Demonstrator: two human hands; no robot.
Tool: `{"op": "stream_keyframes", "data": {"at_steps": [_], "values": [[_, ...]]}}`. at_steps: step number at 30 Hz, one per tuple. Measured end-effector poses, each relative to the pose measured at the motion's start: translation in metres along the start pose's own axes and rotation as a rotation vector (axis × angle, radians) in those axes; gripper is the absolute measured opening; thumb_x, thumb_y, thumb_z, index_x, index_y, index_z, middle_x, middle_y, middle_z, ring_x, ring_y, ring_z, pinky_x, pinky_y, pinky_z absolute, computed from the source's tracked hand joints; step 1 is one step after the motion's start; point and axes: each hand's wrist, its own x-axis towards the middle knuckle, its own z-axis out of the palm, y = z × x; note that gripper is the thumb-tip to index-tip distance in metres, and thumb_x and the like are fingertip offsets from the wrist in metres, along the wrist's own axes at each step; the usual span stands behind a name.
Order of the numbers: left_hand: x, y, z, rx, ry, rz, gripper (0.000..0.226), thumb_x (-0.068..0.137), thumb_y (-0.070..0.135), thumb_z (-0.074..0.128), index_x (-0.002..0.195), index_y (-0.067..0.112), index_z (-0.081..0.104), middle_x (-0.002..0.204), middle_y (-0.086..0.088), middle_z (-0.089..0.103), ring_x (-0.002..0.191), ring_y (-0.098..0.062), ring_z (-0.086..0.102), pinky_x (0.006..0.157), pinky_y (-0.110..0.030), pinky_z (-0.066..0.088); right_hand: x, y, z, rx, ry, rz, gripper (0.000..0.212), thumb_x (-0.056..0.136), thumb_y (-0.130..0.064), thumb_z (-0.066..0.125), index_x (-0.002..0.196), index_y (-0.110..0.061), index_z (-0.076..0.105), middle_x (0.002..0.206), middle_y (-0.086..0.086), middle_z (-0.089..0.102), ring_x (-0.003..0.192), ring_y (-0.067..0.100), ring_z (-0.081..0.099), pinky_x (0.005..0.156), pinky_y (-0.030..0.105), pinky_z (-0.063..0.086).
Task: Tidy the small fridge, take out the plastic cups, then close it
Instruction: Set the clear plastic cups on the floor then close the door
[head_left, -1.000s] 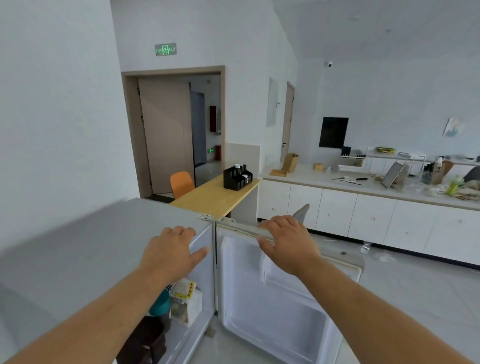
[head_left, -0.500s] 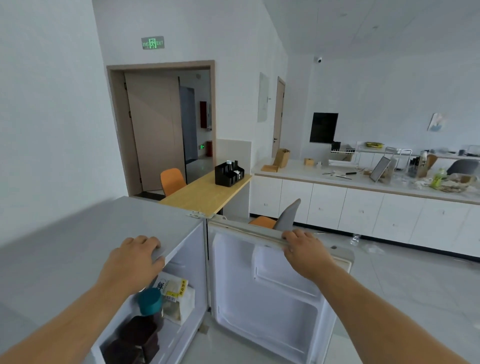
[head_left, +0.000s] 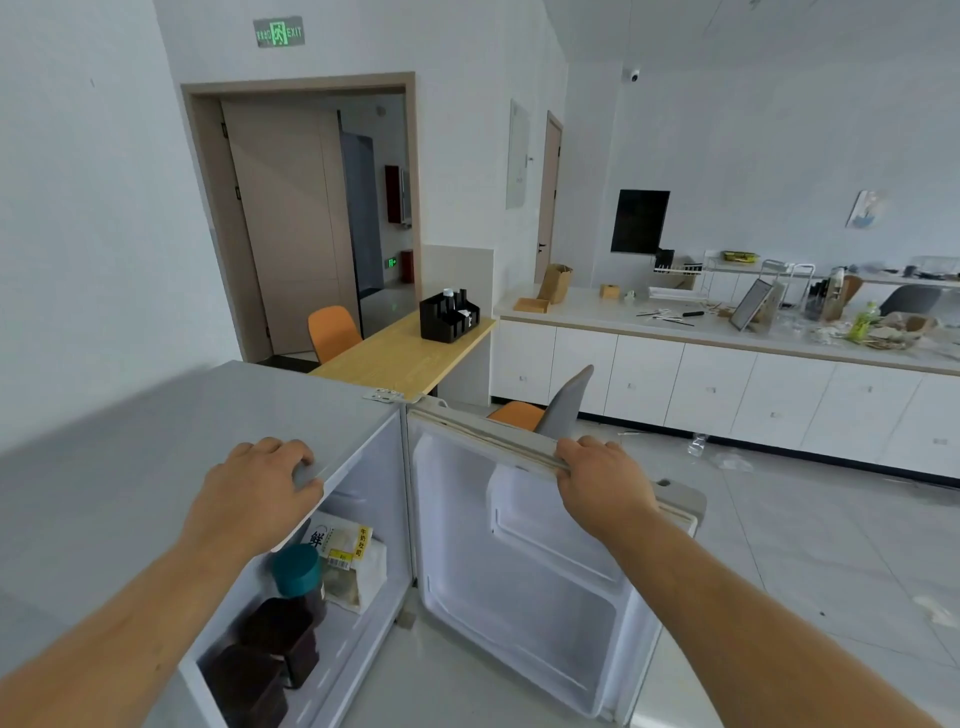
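Door (head_left: 519, 597) stands open, right hand (head_left: 605, 480) gripping its top edge; left hand (head_left: 254, 491) curls fingers over fridge (head_left: 156, 441) rim; next, probably reach inside for cups.

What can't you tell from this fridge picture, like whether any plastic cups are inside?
All in the head view:
- Plastic cups: none seen; the grey-topped small fridge hides most of its inside under its top and the left hand.
- Dark brown containers: contents unclear, lowest cut by the bottom edge.
- Yellow-labelled food bag: print too small.
- Right hand: fingertips hidden behind the white fridge door.
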Motion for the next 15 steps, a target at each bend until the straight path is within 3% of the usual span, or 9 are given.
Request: {"op": "stream_keyframes", "data": {"at_steps": [4,12,15], "values": [[0.000,0.000,0.000,0.003,-0.002,0.005,0.031,0.092,0.054,0.056,0.115,0.033,0.059,0.111,0.004,0.066,0.095,-0.017,0.052,0.077,-0.037,0.054,-0.007,-0.010,-0.006,-0.047,-0.011,-0.018,0.020,0.103,-0.030,0.043,0.116,-0.024,0.057,0.092,-0.002,0.051,0.086,0.023,0.051,0.071,0.038,0.051],[0.001,-0.001,0.002,-0.004,-0.014,-0.006,0.032,0.093,0.054,0.054,0.117,0.033,0.059,0.114,0.004,0.065,0.098,-0.017,0.053,0.079,-0.038,0.054,-0.023,-0.029,-0.016,-0.087,-0.025,-0.105,0.016,0.101,-0.035,0.040,0.099,-0.028,0.055,0.082,-0.005,0.048,0.077,0.018,0.049,0.054,0.032,0.033],[0.001,-0.002,0.004,-0.005,-0.010,-0.006,0.032,0.094,0.053,0.053,0.117,0.033,0.060,0.113,0.004,0.066,0.096,-0.017,0.053,0.078,-0.037,0.054,-0.029,-0.034,-0.019,-0.070,-0.023,-0.139,0.022,0.101,-0.034,0.038,0.092,-0.028,0.057,0.083,-0.005,0.051,0.076,0.019,0.052,0.057,0.033,0.042]]}}
